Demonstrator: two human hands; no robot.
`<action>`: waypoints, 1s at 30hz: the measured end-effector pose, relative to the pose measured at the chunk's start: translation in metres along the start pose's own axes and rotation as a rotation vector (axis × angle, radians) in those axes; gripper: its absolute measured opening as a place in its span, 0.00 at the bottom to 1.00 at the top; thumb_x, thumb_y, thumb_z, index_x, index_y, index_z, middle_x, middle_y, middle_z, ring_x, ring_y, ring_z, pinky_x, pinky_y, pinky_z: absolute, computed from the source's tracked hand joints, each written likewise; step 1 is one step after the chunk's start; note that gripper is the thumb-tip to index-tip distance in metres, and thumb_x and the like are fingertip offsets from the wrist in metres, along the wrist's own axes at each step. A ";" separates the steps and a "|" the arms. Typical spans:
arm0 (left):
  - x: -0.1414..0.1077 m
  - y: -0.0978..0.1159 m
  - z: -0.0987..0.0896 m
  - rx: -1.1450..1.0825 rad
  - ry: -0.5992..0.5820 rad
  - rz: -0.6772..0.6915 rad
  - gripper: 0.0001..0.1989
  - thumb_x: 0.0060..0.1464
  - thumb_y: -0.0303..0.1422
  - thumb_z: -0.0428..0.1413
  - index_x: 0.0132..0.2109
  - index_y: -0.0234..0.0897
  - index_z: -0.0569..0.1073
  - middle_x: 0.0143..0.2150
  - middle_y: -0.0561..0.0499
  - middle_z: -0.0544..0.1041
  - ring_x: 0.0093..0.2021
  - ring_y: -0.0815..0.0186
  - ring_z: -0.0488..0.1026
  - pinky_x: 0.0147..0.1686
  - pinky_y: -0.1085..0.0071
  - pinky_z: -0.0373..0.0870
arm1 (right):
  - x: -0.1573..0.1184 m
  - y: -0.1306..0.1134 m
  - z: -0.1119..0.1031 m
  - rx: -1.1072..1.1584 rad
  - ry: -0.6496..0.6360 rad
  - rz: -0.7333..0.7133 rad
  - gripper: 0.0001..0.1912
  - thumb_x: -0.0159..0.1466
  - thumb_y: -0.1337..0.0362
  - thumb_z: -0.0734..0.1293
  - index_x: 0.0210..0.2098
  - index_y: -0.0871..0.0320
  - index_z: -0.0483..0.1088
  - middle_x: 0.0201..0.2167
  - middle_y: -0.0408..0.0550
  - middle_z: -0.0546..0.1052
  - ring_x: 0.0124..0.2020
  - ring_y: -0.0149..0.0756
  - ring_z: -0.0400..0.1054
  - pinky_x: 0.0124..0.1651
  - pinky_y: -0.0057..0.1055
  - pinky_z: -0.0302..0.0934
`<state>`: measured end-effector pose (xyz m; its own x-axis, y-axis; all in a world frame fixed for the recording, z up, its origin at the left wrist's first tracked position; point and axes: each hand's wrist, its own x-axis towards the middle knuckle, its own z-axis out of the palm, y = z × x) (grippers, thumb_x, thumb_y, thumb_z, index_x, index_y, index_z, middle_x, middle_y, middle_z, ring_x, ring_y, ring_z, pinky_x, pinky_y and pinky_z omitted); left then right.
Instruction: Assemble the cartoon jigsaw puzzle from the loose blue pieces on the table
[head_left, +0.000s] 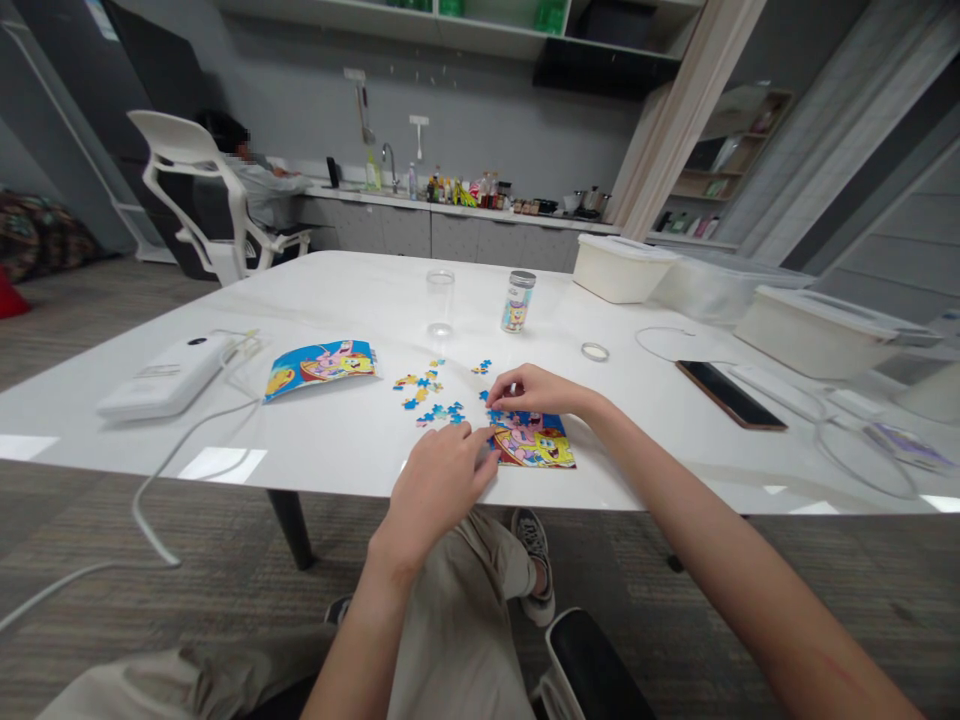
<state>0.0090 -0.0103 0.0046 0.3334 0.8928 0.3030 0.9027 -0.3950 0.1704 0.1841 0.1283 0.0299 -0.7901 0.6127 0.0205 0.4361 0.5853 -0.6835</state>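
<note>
Right grip nearly pinched, contents unclear; beneath, a blue-and-yellow card jigsaw, apparently steadied by the half-spread left grip.

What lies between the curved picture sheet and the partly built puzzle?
In the head view, scattered loose puzzle pieces lie between the sheet and the puzzle, with the left hand at the near side.

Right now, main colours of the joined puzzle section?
Puzzle section: blue, pink and yellow; best in head view.

Puzzle partly hidden behind right fingers; red object cut off.
</note>
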 end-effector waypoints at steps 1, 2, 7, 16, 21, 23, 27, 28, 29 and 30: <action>0.000 0.000 0.000 -0.002 0.001 0.000 0.16 0.63 0.36 0.47 0.55 0.41 0.72 0.39 0.48 0.75 0.39 0.60 0.72 0.40 0.62 0.68 | 0.000 0.000 0.001 -0.005 0.002 -0.009 0.08 0.58 0.64 0.68 0.35 0.60 0.78 0.33 0.47 0.79 0.31 0.29 0.68 0.35 0.27 0.61; 0.000 0.000 0.000 -0.004 0.001 0.000 0.16 0.63 0.36 0.47 0.55 0.41 0.72 0.39 0.48 0.75 0.39 0.60 0.72 0.40 0.62 0.68 | 0.000 0.001 0.001 -0.008 0.002 -0.016 0.08 0.58 0.64 0.68 0.35 0.60 0.78 0.33 0.47 0.79 0.31 0.29 0.68 0.35 0.27 0.61; -0.001 0.000 0.000 0.003 0.002 -0.003 0.16 0.63 0.36 0.47 0.54 0.41 0.72 0.40 0.48 0.75 0.39 0.60 0.72 0.40 0.63 0.67 | 0.000 0.002 0.002 -0.005 -0.008 -0.015 0.08 0.58 0.63 0.68 0.34 0.60 0.77 0.32 0.47 0.79 0.32 0.30 0.69 0.35 0.27 0.61; 0.000 0.000 0.001 0.008 0.015 0.015 0.16 0.63 0.36 0.46 0.54 0.40 0.72 0.40 0.47 0.75 0.39 0.60 0.71 0.40 0.63 0.67 | -0.001 0.002 0.001 -0.021 -0.021 -0.023 0.08 0.58 0.62 0.69 0.34 0.60 0.77 0.33 0.47 0.78 0.33 0.30 0.68 0.36 0.28 0.60; -0.001 0.000 0.002 -0.008 0.026 0.021 0.17 0.63 0.36 0.46 0.55 0.41 0.71 0.39 0.47 0.74 0.39 0.61 0.71 0.40 0.64 0.66 | -0.002 0.001 -0.001 -0.052 0.042 -0.036 0.11 0.59 0.59 0.68 0.37 0.60 0.76 0.36 0.48 0.77 0.34 0.31 0.67 0.37 0.28 0.59; -0.001 0.000 0.002 -0.006 0.033 0.024 0.17 0.63 0.36 0.46 0.55 0.41 0.71 0.39 0.48 0.74 0.39 0.61 0.71 0.40 0.65 0.66 | -0.002 0.002 -0.004 -0.080 0.108 -0.018 0.13 0.62 0.58 0.65 0.38 0.60 0.75 0.35 0.48 0.77 0.34 0.31 0.67 0.37 0.28 0.58; -0.001 0.000 0.001 -0.002 0.028 0.026 0.16 0.63 0.36 0.46 0.54 0.40 0.71 0.39 0.47 0.74 0.39 0.62 0.71 0.40 0.65 0.66 | -0.001 0.009 -0.010 -0.160 0.230 0.068 0.14 0.66 0.61 0.60 0.38 0.62 0.75 0.35 0.49 0.77 0.34 0.32 0.67 0.38 0.28 0.57; -0.001 0.000 0.001 -0.001 0.027 0.028 0.16 0.63 0.36 0.46 0.54 0.40 0.71 0.39 0.47 0.74 0.39 0.61 0.71 0.40 0.65 0.66 | -0.001 0.012 -0.011 -0.190 0.255 0.092 0.15 0.66 0.62 0.59 0.38 0.62 0.75 0.34 0.49 0.77 0.34 0.32 0.67 0.38 0.28 0.57; -0.001 -0.001 0.001 -0.001 0.028 0.030 0.16 0.64 0.36 0.46 0.55 0.40 0.71 0.39 0.47 0.74 0.39 0.61 0.71 0.40 0.65 0.66 | -0.001 0.015 -0.013 -0.228 0.281 0.114 0.15 0.66 0.63 0.59 0.38 0.62 0.75 0.34 0.49 0.78 0.33 0.32 0.67 0.39 0.28 0.57; -0.001 -0.001 0.001 0.001 0.029 0.032 0.16 0.64 0.36 0.46 0.55 0.40 0.71 0.39 0.47 0.74 0.39 0.61 0.71 0.40 0.65 0.66 | -0.001 0.018 -0.015 -0.270 0.310 0.134 0.15 0.66 0.63 0.58 0.38 0.62 0.75 0.34 0.49 0.78 0.33 0.32 0.67 0.39 0.28 0.57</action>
<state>0.0084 -0.0110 0.0032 0.3540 0.8732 0.3351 0.8920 -0.4229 0.1598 0.1993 0.1460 0.0290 -0.5697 0.7993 0.1912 0.6557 0.5823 -0.4806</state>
